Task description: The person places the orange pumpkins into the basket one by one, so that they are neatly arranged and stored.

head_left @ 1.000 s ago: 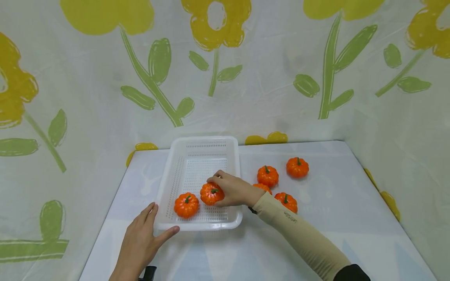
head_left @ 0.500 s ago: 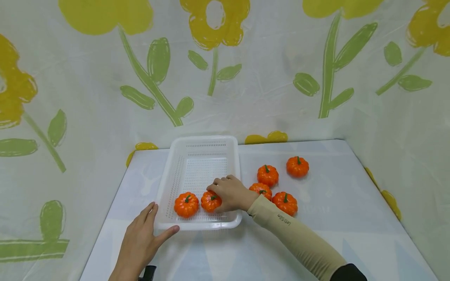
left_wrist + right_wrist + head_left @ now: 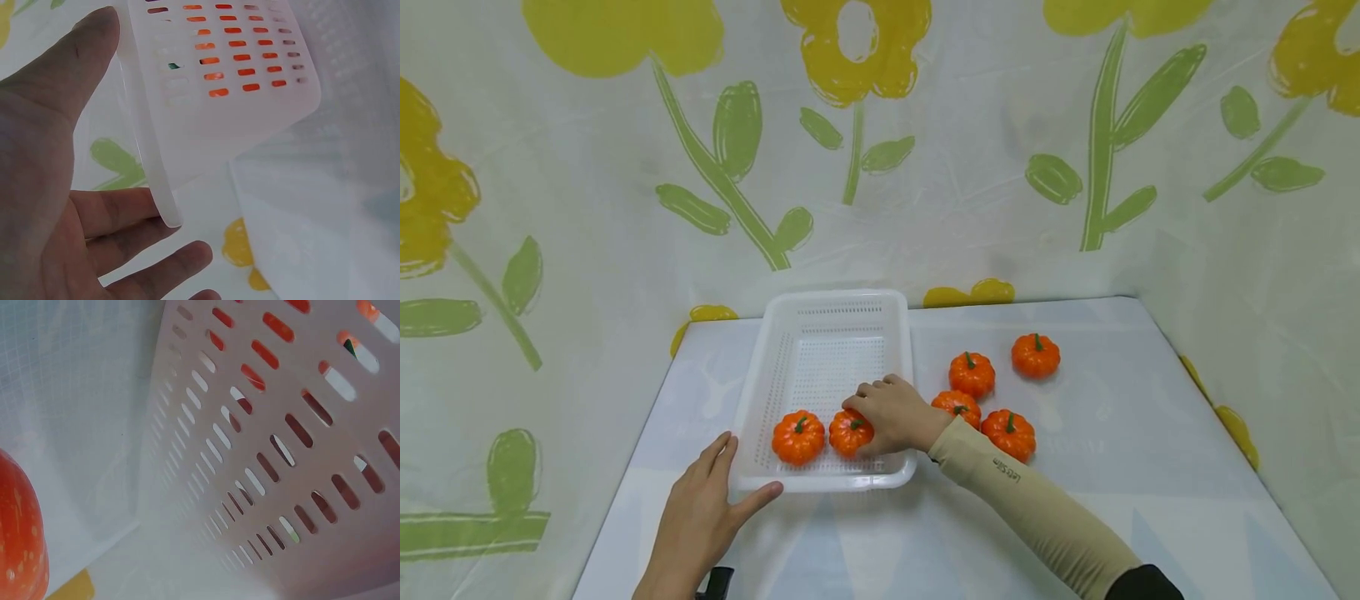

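Note:
A small orange pumpkin (image 3: 848, 433) with a green stem sits inside the white perforated plastic basket (image 3: 827, 482), and my right hand (image 3: 897, 414) grips it from its right side. Beside it in the basket lies a second pumpkin (image 3: 797, 438). My left hand (image 3: 698, 508), fingers and thumb extended, spans the near left corner; in the left wrist view its thumb and fingertips touch the rim of the basket (image 3: 231, 122). Orange shows through the slots there. The right wrist view holds the slotted basket wall (image 3: 275, 494), while the right hand is out of that frame.
Several more pumpkins rest on the table to the right of the basket: one at the back right (image 3: 1035, 357), the others grouped by the right forearm (image 3: 1037, 500), which crosses the table's near right. Flower-printed cloth (image 3: 970, 208) hangs behind the table.
Since a second ago, my right hand has lowered the pumpkin slightly toward the basket's near side. Over the last half second it has stayed in place. The left hand has not moved.

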{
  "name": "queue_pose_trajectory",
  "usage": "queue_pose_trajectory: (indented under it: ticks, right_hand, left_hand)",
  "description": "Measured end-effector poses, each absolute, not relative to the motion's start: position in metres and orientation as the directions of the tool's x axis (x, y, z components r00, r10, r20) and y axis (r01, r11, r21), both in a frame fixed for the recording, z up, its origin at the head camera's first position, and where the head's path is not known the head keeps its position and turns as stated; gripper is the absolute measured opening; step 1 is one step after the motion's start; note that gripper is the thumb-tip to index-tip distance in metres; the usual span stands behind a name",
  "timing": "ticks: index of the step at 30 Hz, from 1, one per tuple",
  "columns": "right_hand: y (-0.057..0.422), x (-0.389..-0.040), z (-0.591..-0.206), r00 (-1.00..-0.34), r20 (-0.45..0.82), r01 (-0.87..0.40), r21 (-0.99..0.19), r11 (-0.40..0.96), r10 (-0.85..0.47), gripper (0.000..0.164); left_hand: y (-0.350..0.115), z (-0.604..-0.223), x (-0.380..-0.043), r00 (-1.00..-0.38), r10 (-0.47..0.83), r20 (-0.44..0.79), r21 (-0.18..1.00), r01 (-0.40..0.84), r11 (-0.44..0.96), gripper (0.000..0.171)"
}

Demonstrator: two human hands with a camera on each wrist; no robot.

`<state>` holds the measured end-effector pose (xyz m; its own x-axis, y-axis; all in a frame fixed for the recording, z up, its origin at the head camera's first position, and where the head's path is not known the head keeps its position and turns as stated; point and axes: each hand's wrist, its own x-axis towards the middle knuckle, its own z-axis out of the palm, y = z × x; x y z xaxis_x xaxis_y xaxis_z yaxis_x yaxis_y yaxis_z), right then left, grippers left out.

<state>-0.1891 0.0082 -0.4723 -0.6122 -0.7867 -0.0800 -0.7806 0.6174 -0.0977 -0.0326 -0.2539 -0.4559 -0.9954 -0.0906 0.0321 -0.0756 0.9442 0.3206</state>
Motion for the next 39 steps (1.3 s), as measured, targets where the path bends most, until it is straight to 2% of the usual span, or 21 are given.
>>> queue_pose_trajectory:
  ticks: [14, 21, 27, 31, 39]
  right_hand:
    - [0.010, -0.190, -0.475, -0.608, -0.053, -0.779, -0.151, 0.608, -0.792, 0.067]
    - [0.012, -0.191, -0.472, -0.620, -0.020, -0.754, -0.259, 0.603, -0.784, 0.063]
    - [0.017, -0.188, -0.462, -0.625, 0.131, -0.747, -0.387, 0.541, -0.770, 0.056]
    - [0.027, -0.184, -0.448, -0.644, 0.224, -0.741, -0.421, 0.523, -0.732, 0.058]
    - [0.061, -0.174, -0.437, -0.709, 0.315, -0.696, -0.453, 0.557, -0.631, 0.065]
  left_hand:
    - [-0.252, -0.455, -0.033, -0.994, -0.108, 0.001, 0.311, -0.102, 0.945, 0.126]
    - [-0.253, -0.455, -0.033, -0.995, -0.098, 0.017, 0.318, -0.087, 0.944, 0.124]
    - [-0.253, -0.454, -0.034, -0.994, -0.110, -0.011, 0.304, -0.109, 0.947, 0.127]
    - [-0.252, -0.454, -0.034, -0.992, -0.122, -0.029, 0.298, -0.125, 0.946, 0.129]
    - [-0.253, -0.456, -0.034, -0.996, -0.092, 0.023, 0.318, -0.080, 0.945, 0.124]
